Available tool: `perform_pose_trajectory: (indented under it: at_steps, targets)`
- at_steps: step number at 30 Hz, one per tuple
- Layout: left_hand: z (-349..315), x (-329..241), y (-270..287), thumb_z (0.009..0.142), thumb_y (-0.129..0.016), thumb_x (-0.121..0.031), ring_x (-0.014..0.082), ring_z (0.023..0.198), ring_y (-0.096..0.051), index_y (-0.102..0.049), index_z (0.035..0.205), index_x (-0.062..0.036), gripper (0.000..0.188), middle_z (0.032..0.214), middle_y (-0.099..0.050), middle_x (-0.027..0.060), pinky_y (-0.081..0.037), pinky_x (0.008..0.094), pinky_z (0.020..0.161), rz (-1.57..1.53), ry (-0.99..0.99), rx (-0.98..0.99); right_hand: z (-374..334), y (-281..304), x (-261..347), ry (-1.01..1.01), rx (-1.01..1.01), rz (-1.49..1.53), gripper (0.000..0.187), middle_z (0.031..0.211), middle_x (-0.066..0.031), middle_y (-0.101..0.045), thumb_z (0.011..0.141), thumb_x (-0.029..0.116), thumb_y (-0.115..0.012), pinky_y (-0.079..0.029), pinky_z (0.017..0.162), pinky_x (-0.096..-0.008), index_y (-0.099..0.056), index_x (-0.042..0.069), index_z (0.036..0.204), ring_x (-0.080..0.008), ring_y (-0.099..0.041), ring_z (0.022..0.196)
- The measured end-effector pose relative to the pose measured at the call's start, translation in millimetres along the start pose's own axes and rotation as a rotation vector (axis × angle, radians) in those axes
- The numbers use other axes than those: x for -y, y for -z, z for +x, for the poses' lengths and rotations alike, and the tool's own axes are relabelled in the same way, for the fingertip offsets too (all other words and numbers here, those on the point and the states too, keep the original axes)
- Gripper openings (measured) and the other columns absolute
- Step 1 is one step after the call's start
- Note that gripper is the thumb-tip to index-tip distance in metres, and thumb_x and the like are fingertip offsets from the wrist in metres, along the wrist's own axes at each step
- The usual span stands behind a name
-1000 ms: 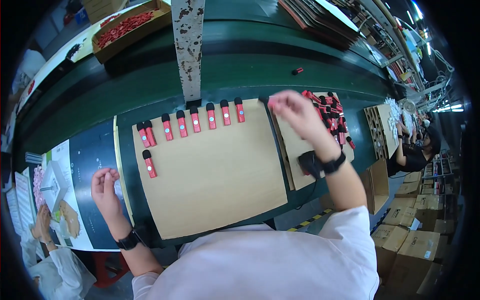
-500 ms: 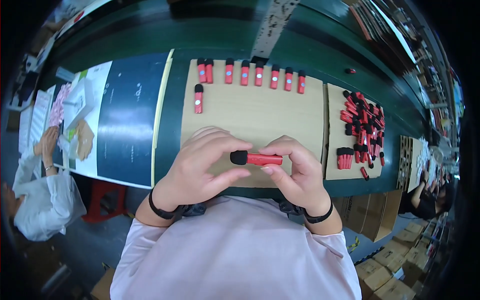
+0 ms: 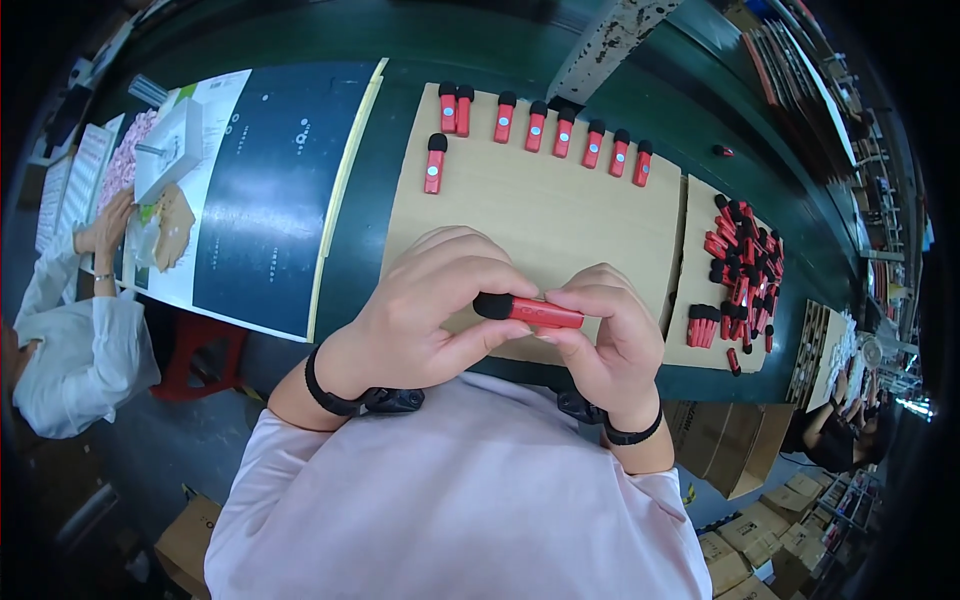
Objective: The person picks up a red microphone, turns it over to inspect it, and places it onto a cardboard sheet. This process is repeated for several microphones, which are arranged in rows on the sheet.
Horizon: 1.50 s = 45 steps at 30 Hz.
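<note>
Left hand (image 3: 425, 315) just closed in, so its fingers and right hand's (image 3: 618, 345) both pinch black-capped red stick (image 3: 553, 314).

Room over cardboard (image 3: 550, 215), microphones (image 3: 563, 138) behind; post (image 3: 618, 45) beyond

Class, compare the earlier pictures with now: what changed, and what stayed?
The right hand brought a red, black-tipped device leftward and toward the body; the left hand came in and took hold too. The laid-out devices on the cardboard sheet stayed put.
</note>
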<state>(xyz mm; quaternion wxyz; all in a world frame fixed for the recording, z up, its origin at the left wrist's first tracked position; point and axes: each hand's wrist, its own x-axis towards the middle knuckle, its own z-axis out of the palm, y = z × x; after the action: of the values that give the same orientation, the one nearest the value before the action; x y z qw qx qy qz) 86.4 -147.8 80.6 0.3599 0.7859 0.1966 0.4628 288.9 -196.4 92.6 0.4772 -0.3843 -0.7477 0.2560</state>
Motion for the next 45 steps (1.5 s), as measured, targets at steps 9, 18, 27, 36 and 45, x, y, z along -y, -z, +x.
perform_pose_trajectory:
  at_steps: [9,18,27,36,45]
  targets:
    - [-5.9,-0.1,2.2,0.081,-0.073,-0.009,0.0252,0.085,-0.061,-0.061,0.104,0.001,0.028,0.095,-0.066,0.0122,-0.046,0.0409,0.087,-0.186,0.111,0.037,-0.7,1.0,0.8,-0.005,0.001,0.004,0.027,0.08,-0.0086,-0.062,0.081,0.011,-0.075,-0.043,0.067,-0.0304,-0.06,0.0,0.1,-0.0197,-0.057,0.072]
    - [-7.2,1.1,-1.3,0.082,-0.072,-0.009,0.026,0.091,-0.062,-0.06,0.106,0.002,0.028,0.098,-0.066,0.0136,-0.045,0.0432,0.093,-0.375,0.184,-0.004,-0.6,0.8,-1.7,0.031,-0.015,-0.012,0.028,0.079,-0.0082,-0.061,0.08,0.01,-0.075,-0.043,0.066,-0.0309,-0.059,0.0,0.101,-0.0195,-0.056,0.071]
    - [5.4,3.5,-3.4,0.073,-0.074,-0.003,0.0264,0.078,-0.06,-0.063,0.096,-0.0004,0.025,0.088,-0.063,0.0113,-0.047,0.0349,0.071,-0.123,0.004,-0.03,-0.4,0.5,-2.4,0.011,-0.011,-0.001,0.028,0.079,-0.0086,-0.061,0.08,0.011,-0.075,-0.043,0.066,-0.0308,-0.06,0.0,0.101,-0.0198,-0.056,0.071]
    - [3.7,5.0,-3.8,0.079,-0.075,-0.01,0.0259,0.08,-0.061,-0.064,0.098,-0.0029,0.023,0.09,-0.064,0.0091,-0.048,0.037,0.074,-0.047,-0.079,-0.031,0.9,0.2,-4.1,0.038,-0.025,-0.005,0.033,0.08,-0.0089,-0.065,0.072,0.006,-0.08,-0.046,0.061,-0.0304,-0.062,0.001,0.1,-0.0219,-0.061,0.068]
    - [6.5,1.0,-4.3,0.073,-0.076,-0.005,0.0264,0.08,-0.06,-0.064,0.096,-0.0008,0.026,0.088,-0.063,0.0108,-0.047,0.0339,0.074,-0.179,0.019,-0.011,1.2,3.2,-2.4,0.035,-0.035,0.011,0.034,0.08,-0.0094,-0.065,0.071,0.005,-0.08,-0.047,0.06,-0.0315,-0.063,0.001,0.1,-0.0224,-0.061,0.068]
